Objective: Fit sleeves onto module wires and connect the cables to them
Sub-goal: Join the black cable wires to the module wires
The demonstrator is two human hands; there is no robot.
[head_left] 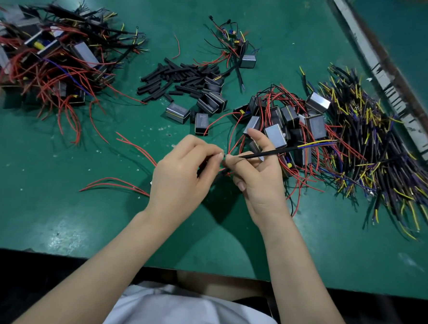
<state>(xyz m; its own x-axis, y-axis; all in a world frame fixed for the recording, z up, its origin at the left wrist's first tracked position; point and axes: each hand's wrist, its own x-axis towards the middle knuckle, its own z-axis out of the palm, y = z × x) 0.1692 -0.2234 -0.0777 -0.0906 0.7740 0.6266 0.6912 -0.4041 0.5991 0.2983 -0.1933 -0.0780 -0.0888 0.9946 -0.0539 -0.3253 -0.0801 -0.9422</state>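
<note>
Over the middle of the green table [54, 214] my two hands meet fingertip to fingertip. My right hand [257, 174] pinches a thin black cable [271, 153] that runs up and right to loose yellow and blue ends. My left hand [182, 175] pinches wire ends against the cable's near tip; a black sleeve [219, 174] shows just below the fingertips. Red module wires [133, 145] trail out left from under my left hand. The module they belong to is hidden by my hands.
Black sleeves [178, 78] lie heaped at the centre back. Small grey and black modules with red wires [285, 121] are piled right of centre, and black cables with yellow and blue ends [374, 151] fill the far right. Wired modules [46, 59] are heaped far left.
</note>
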